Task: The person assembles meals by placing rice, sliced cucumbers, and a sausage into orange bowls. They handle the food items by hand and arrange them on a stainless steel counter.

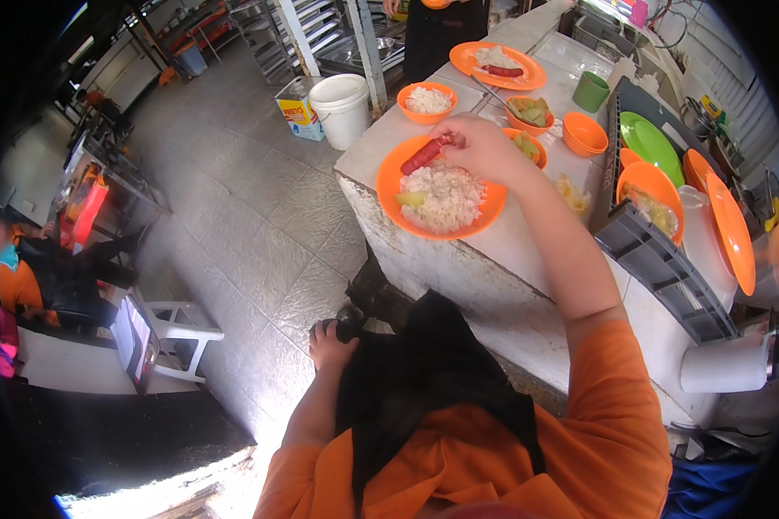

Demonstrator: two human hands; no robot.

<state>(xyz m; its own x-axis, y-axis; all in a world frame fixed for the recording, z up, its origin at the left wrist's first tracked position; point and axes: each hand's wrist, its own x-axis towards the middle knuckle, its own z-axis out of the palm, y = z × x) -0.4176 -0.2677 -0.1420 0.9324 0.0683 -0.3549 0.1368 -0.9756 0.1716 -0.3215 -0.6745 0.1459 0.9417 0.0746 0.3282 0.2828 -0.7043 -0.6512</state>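
My right hand (486,152) reaches over an orange plate (388,177) on the white counter (493,259) and grips one end of a red sausage (424,156). The sausage lies across the plate's far rim. A mound of white rice (441,197) fills the plate, with a pale green piece (409,199) at its left. My left hand (327,344) hangs low at my side, beside my black apron (424,381). Its fingers are curled next to something dark, and whether they hold it is unclear.
Farther along the counter stand an orange bowl of rice (427,101), a second plate with rice and sausage (498,65), bowls of green food (530,112), an empty orange bowl (584,134) and a green cup (590,91). A grey rack (658,251) holds plates. A white bucket (342,108) stands on the floor.
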